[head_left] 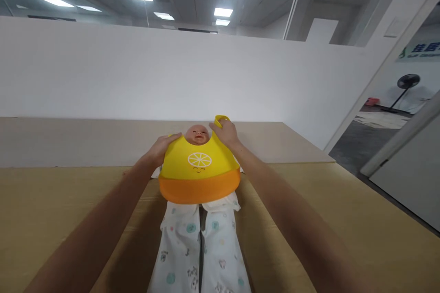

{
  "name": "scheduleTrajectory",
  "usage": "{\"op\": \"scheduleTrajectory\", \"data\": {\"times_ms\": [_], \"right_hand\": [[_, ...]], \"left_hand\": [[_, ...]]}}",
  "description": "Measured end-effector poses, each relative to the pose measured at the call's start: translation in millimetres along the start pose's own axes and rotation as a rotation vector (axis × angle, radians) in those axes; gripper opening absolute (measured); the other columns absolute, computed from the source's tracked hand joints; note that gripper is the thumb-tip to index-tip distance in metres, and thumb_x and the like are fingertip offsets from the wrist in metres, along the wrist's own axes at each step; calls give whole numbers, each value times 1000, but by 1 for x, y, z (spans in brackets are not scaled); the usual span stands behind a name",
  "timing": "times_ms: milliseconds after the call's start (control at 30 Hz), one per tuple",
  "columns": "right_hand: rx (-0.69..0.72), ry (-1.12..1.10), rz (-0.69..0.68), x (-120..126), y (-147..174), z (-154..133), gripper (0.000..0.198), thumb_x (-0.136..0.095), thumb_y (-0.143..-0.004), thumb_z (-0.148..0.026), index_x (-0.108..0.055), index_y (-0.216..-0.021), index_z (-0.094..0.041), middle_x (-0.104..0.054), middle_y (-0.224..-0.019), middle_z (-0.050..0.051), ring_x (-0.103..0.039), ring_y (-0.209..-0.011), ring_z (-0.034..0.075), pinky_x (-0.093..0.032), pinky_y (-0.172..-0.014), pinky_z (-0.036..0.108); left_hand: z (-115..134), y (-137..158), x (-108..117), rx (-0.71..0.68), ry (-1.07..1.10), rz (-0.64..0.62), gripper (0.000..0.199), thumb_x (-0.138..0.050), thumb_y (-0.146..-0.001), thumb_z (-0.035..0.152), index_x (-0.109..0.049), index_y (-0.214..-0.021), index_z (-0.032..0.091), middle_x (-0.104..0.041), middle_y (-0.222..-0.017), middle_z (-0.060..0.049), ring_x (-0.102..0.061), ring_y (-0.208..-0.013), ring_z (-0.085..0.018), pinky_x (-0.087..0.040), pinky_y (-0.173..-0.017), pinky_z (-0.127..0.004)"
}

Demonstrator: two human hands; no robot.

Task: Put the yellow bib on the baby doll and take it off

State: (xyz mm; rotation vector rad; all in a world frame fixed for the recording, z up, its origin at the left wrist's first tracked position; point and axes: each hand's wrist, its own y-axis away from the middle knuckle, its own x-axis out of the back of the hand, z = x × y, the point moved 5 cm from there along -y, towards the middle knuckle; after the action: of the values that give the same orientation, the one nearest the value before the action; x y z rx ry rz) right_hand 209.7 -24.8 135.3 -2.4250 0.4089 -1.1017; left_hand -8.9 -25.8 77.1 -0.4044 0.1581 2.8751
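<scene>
A yellow baby bib [175, 165] with an orange catch pocket, a white citrus slice and a smiling face printed on it lies over the chest of a baby doll [197, 132]. The doll's head shows above the neckline, and its white printed trousers [220, 238] stretch toward me. My left hand [164, 146] grips the bib's upper left edge. At the upper right, my right hand [225, 132] pinches the other neck strap, which curls above the fingers. The doll's arms are mostly hidden under the bib.
The doll rests on a wooden table [292, 201] with a pale strip [85, 142] at its back. Behind stands a white partition [137, 73] with glass above. To the right, a doorway shows a black fan [408, 81] and a red object [372, 101] on the floor.
</scene>
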Motion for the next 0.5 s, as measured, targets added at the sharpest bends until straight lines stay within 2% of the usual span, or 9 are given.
{"op": "scheduleTrajectory", "data": {"times_ms": [100,267,400,500], "right_hand": [[-42,26,-16,-19,-12,17,28,-46,-81,-40,-43,-60,-22,-58,-71,5,-55,-77,20,-42,-77,32],[-209,-68,-10,-49,-20,54,20,-49,-76,-34,-48,-60,-21,-58,-69,5,-57,-77,21,-43,-76,32],[-491,-417,-97,-74,-9,84,15,-55,-69,-32,-54,-63,-18,-54,-58,1,-54,-59,17,-42,-56,27],[-662,-701,-163,-87,1,91,11,-60,-63,-26,-57,-66,-15,-54,-54,0,-54,-52,15,-40,-49,25]], "left_hand": [[-10,-14,9,16,-34,123,23,-76,-60,27,-63,-72,13,-67,-58,-4,-61,-50,-17,-48,-50,-26],[-31,-33,16,51,-55,163,23,-73,-59,22,-63,-77,12,-69,-61,-4,-63,-52,-18,-48,-48,-25],[-49,-43,15,199,27,95,24,-65,-61,19,-64,-85,12,-70,-64,-5,-66,-57,-22,-53,-53,-30],[-56,-48,10,284,120,14,26,-59,-65,21,-64,-89,12,-71,-67,-7,-68,-60,-24,-56,-58,-34]]}}
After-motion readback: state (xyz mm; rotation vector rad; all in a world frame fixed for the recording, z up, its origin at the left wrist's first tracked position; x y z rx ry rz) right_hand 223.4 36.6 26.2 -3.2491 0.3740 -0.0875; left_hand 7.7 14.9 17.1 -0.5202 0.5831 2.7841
